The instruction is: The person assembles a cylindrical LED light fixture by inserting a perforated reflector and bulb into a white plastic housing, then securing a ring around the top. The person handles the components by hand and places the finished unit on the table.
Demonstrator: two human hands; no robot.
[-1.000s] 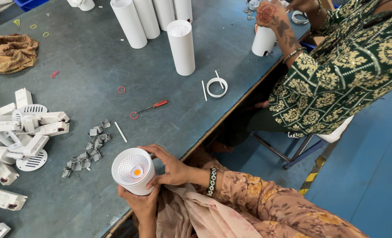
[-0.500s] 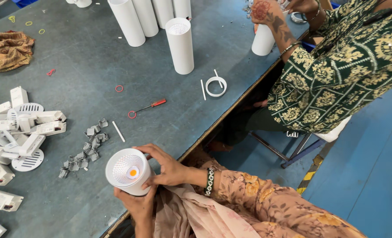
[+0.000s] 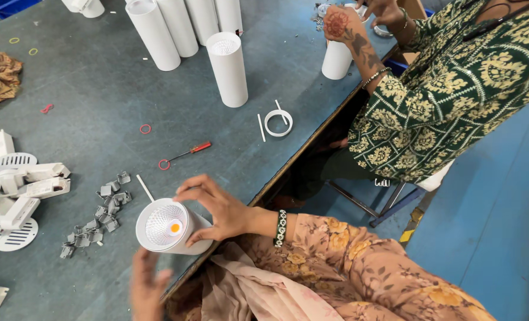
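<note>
Since the earlier frame the left hand [image 3: 147, 291] has come off the white cylindrical lamp housing with an orange centre [image 3: 169, 226] and now hovers just below it, fingers spread, gripping nothing.

Head view: right hand [image 3: 217, 209] rests on the housing's side, grip wrapped partly round it, thumb underneath, fingers on top. Housing lies tilted at the near edge of the grey-blue counter [image 3: 98, 95], open end facing up toward the camera. Heap of small grey metal clips [image 3: 95, 215] sits just left of it; thin white stick [image 3: 145, 188] near its top. White plastic parts and slotted round grilles [image 3: 15, 190] piled at the left edge. Red-handled screwdriver [image 3: 184, 154] lies mid-counter, red rubber ring [image 3: 145, 128] beyond it. Tall white tube [image 3: 229, 68] stands upright further back, more tubes behind. White ring with two white strips [image 3: 278, 122] near the far edge. Another person in a green patterned top [image 3: 448, 101] works on a short white cylinder [image 3: 337, 59] at top right.
</note>
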